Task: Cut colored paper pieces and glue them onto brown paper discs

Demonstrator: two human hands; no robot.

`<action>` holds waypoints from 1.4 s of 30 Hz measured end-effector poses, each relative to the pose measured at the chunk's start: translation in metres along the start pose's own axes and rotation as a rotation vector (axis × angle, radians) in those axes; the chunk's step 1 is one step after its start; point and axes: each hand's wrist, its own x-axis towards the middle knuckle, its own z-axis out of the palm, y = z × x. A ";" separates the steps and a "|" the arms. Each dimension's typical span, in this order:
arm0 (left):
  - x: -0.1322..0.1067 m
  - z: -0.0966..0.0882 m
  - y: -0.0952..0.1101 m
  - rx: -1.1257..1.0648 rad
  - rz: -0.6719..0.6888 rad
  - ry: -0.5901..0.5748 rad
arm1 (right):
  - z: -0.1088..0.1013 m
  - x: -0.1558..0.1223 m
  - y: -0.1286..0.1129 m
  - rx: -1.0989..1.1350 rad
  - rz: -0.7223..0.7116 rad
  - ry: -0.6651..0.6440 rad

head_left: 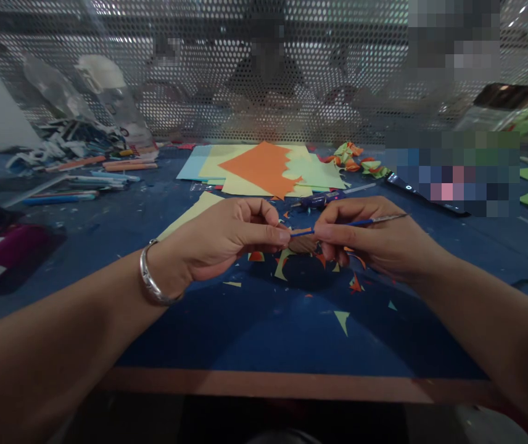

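Observation:
Both hands meet over the middle of the table, in front of my chest. My right hand (361, 237) pinches a thin paintbrush (368, 221) with a blue handle; its metal ferrule and dark tip point right. The blue handle runs left to my left hand (257, 231), whose thumb and fingers close on its far end. A narrow orange paper strip (303, 232) lies along the handle between the hands. Whether it is wound round the handle, I cannot tell. Below the hands are scattered paper scraps (342, 322) in orange and pale green.
Behind the hands lie stacked coloured sheets, an orange one (259, 169) on top, and a blue tool with a clear rod (322, 199). Crumpled paper pieces (350, 157) and a phone (425, 196) are right. Left are a bottle (123, 114), paper rolls (129, 166) and a purple power strip (14, 250).

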 end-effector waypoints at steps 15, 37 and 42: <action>-0.001 -0.001 -0.002 0.085 0.115 -0.015 | 0.001 -0.001 0.002 -0.018 -0.059 0.034; 0.001 -0.005 -0.001 0.505 0.262 -0.017 | 0.001 0.001 0.002 -0.045 -0.037 0.036; 0.001 -0.008 -0.002 0.593 0.351 -0.011 | 0.000 0.002 0.003 -0.008 -0.042 0.044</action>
